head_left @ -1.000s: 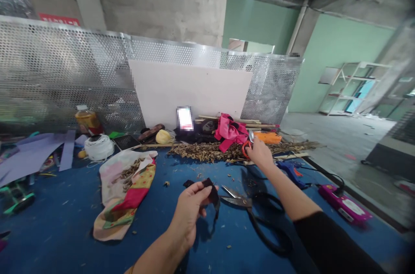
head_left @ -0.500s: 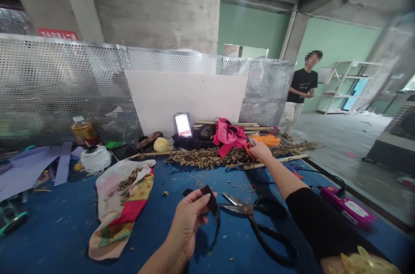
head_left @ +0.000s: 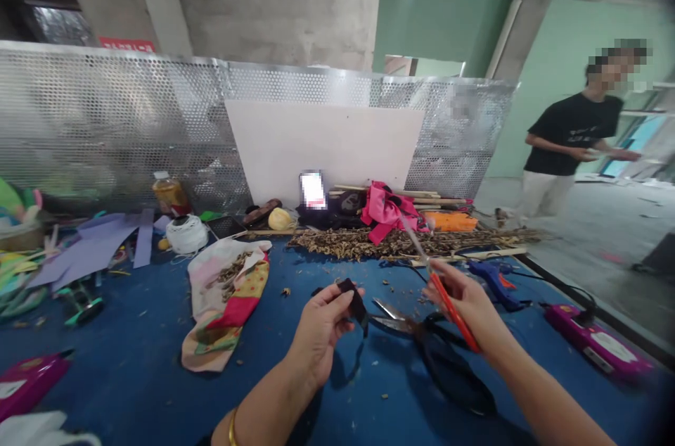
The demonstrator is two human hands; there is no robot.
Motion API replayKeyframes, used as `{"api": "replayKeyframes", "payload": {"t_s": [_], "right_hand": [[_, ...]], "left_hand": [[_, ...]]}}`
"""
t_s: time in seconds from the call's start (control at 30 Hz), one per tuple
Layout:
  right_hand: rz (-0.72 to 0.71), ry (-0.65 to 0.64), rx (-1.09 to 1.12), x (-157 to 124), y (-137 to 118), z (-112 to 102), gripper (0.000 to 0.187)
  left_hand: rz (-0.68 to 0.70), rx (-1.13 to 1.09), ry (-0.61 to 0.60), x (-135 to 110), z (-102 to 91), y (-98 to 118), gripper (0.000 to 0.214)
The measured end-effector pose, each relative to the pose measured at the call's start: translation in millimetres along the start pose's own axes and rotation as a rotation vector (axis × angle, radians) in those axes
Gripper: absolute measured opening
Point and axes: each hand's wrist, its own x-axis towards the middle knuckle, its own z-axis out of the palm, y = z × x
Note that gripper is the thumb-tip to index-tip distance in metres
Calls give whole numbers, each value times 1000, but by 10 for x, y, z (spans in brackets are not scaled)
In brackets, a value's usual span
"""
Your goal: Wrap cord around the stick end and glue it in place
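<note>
My left hand [head_left: 321, 333] pinches a black fabric strip [head_left: 357, 307] between thumb and fingers, and its free end hangs down. In my right hand [head_left: 472, 302] is a pair of scissors with orange handles [head_left: 452, 311], the metal blade pointing up and away to the left. Large black-handled shears [head_left: 414, 326] lie on the blue table between my hands, blades partly spread, tips close to the strip. To the left of my left hand rests a patchwork fabric pouch [head_left: 226, 309], with dried plant bits showing on its pale side.
Behind my hands lie dried stalks [head_left: 337, 244], pink cloth [head_left: 387, 214], orange cloth [head_left: 454, 221] and a lit phone [head_left: 313, 190]. On the right are a blue glue gun [head_left: 498, 285] and a purple power strip [head_left: 595, 340]. White string [head_left: 187, 235] sits left. A person [head_left: 574, 129] stands beyond the table.
My right hand has come back from beside the pink cloth, bringing the orange-handled scissors near the shears. My left hand still holds the black strip. The person appears closer; the view has shifted.
</note>
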Motion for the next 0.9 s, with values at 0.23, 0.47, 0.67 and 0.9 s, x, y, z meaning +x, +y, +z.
{"api": "replayKeyframes", "payload": {"t_s": [0.23,0.47,0.67,0.9], "right_hand": [[-38,-271,-87,-622,-84,248,47],[-106,-287,-354,-754,-162,179,54],[-79,-346,-369,-765,-187,273,53],[-87,-315,-371,-761,-256,325,51]], "left_hand": [[39,-22,-45,22,-34,-62,24],[19,-94,-16,9,-10,-49,27],[61,-133,-69,-15,17,-38,35],[93,-152,-116,0,6,-87,41]]}}
